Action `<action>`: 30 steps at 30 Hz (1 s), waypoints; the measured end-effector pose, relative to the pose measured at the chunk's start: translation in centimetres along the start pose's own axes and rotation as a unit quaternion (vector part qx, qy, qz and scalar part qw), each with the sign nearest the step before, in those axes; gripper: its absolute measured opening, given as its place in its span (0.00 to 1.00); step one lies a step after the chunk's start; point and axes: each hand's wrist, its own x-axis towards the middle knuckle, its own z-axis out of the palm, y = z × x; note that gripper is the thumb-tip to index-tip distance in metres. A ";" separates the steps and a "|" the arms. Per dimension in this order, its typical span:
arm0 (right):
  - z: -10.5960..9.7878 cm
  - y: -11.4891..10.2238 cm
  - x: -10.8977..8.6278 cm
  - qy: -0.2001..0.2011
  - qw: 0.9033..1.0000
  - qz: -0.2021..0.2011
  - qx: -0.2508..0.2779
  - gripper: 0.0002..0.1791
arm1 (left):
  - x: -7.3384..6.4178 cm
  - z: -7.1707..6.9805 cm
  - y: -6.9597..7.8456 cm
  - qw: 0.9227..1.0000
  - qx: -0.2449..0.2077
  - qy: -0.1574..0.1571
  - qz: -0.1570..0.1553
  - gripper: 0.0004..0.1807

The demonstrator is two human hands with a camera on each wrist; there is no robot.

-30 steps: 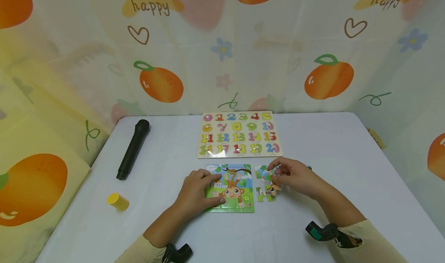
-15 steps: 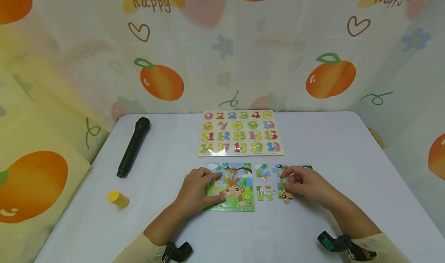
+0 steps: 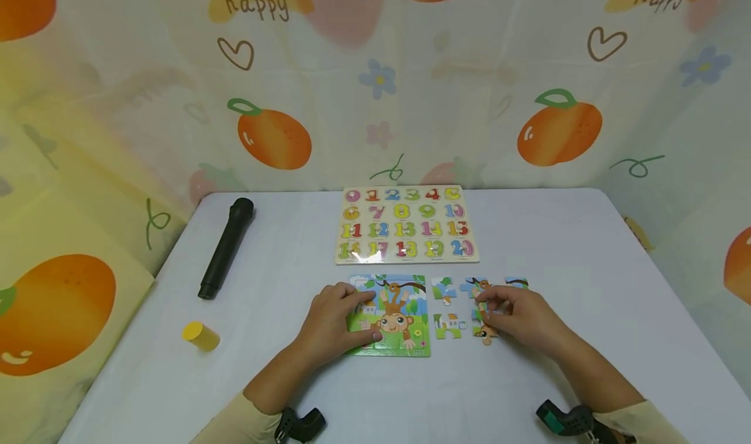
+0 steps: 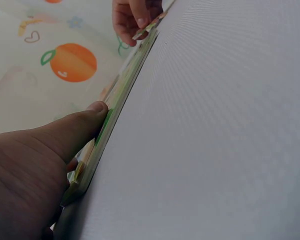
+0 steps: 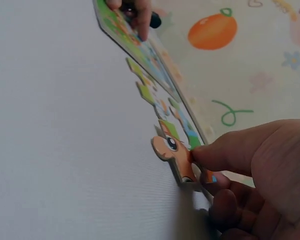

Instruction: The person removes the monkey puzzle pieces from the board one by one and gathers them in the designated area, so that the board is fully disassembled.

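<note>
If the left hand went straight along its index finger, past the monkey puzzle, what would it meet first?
Probably the upper-left loose puzzle piece, right of the monkey puzzle; height is unclear, so the left hand might pass above.

From head height I look forward and down on the table [image 3: 375,398]; my wrist views skim low and close along it, both catching my left hand [image 4: 30,170], right hand [image 5: 270,182] and monkey board [image 3: 394,323]

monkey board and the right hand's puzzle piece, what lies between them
In the head view, a loose white-building piece lies there, with a loose blue-and-green piece just beyond it, farther from the person.
</note>
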 end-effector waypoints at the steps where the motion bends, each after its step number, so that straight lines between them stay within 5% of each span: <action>1: 0.1 0.0 0.0 0.004 1.000 -0.004 -0.007 0.12 | 0.0 0.0 0.0 1.000 0.000 0.000 0.000 0.41; 15: 0.3 0.3 -0.7 0.030 0.997 -0.041 -0.056 0.13 | 0.0 -0.1 0.2 1.000 -0.006 0.001 0.001 0.41; 30: 0.9 0.3 -0.7 0.054 0.997 -0.029 -0.052 0.11 | -0.2 -0.2 0.3 1.000 -0.005 0.001 0.003 0.41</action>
